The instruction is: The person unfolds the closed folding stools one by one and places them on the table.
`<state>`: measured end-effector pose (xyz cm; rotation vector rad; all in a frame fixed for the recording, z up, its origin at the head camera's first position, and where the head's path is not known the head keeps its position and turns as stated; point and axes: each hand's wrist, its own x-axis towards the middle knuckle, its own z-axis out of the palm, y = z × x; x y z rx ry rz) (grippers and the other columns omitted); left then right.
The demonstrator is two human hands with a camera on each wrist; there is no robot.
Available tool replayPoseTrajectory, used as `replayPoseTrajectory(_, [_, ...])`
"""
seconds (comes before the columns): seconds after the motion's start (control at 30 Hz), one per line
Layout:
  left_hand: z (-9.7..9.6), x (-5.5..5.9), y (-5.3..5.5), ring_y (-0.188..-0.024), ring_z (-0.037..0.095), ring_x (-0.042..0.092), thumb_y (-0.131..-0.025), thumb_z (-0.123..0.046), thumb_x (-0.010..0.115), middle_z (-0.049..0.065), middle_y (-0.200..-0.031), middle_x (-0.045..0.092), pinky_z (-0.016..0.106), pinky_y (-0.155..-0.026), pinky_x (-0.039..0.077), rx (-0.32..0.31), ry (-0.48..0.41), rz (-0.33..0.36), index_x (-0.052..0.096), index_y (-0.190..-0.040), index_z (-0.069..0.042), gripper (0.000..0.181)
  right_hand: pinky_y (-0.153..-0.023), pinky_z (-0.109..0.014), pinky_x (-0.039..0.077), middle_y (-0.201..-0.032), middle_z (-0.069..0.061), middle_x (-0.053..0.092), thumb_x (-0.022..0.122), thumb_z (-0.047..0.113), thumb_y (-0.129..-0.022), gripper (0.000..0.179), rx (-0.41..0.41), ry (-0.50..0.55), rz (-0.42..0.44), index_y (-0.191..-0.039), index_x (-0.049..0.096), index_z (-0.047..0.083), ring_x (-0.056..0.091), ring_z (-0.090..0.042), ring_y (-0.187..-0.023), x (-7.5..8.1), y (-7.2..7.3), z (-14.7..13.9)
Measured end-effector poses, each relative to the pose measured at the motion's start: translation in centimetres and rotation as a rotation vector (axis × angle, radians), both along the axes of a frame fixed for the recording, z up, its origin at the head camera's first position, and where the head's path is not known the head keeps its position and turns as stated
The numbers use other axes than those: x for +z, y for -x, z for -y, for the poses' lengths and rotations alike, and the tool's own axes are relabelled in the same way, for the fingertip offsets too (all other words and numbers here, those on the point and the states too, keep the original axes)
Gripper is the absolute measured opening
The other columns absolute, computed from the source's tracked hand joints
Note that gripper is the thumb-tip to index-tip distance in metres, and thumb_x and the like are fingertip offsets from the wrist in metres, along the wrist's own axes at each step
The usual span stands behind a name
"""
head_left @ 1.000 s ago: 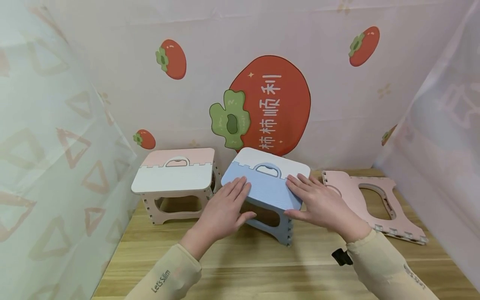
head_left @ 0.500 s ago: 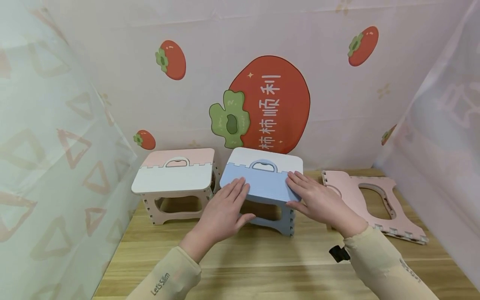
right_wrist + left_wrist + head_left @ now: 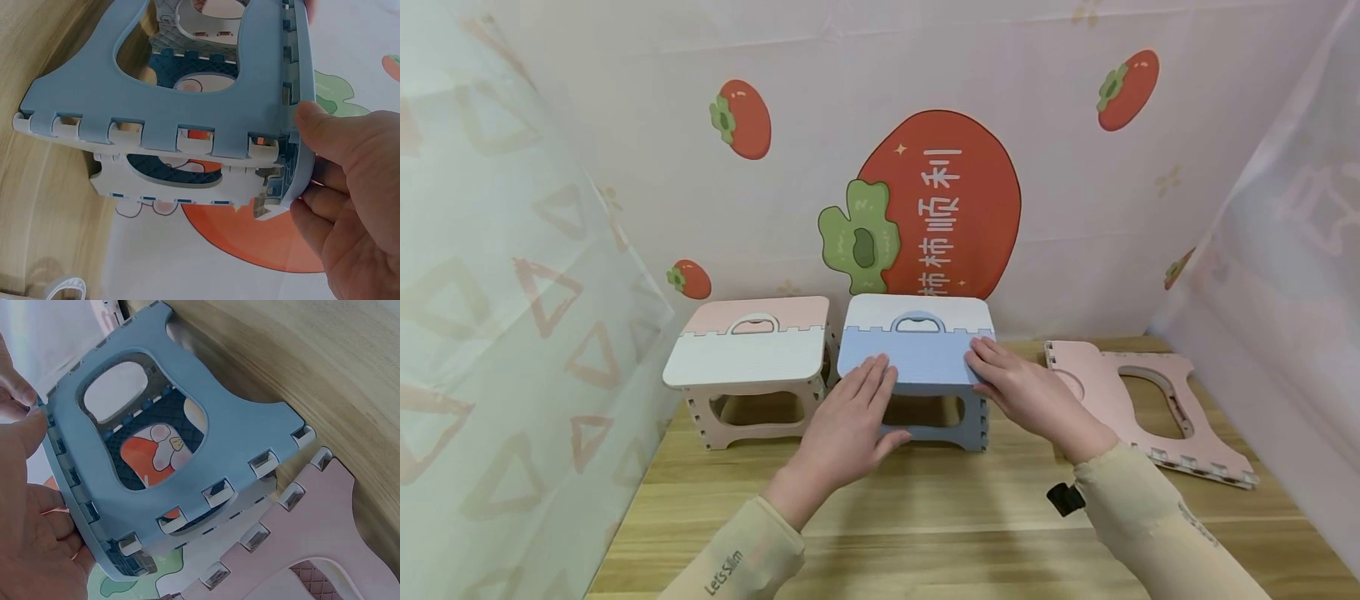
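A folding step stool (image 3: pixel 917 358) with a blue and white seat stands upright on its legs, centre in the head view. My left hand (image 3: pixel 850 417) rests straight fingers on its front left part. At the right end of the seat, my right hand (image 3: pixel 1033 392) lays its fingers on top. In the right wrist view, that thumb (image 3: pixel 319 125) touches the seat's edge above the blue leg panel (image 3: pixel 75 94). Close at the left stands a second stool (image 3: pixel 745 362), pink and white; its pink leg panel (image 3: pixel 319 519) shows in the left wrist view.
A folded pink stool (image 3: pixel 1108 400) lies flat at the right of the wooden table (image 3: pixel 917 533). Behind the stools rises a pale cloth backdrop (image 3: pixel 790 208) printed with persimmons. More cloth hangs at both sides.
The blue and white stool has turned from slanted to straight, its right end swinging back and left, now level with the pink and white one. My right hand moved left with it; my left stayed.
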<state>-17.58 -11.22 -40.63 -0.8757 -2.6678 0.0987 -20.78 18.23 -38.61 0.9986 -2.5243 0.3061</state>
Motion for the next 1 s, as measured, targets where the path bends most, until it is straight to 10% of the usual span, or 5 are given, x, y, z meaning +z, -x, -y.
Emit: replayPoseTrajectory(1.0, [0.0, -0.5, 0.2, -0.152, 0.034, 0.031, -0.098, -0.061, 0.058, 0.023, -0.162, 0.034, 0.044, -0.124, 0.030, 0.054, 0.037, -0.088, 0.035, -0.156, 0.004, 0.090, -0.094, -0.049, 0.057, -0.148, -0.024, 0.053, 0.072, 0.013, -0.096, 0.049, 0.021, -0.041, 0.074, -0.141, 0.059, -0.001, 0.051, -0.039, -0.137, 0.1, 2.3, 0.9])
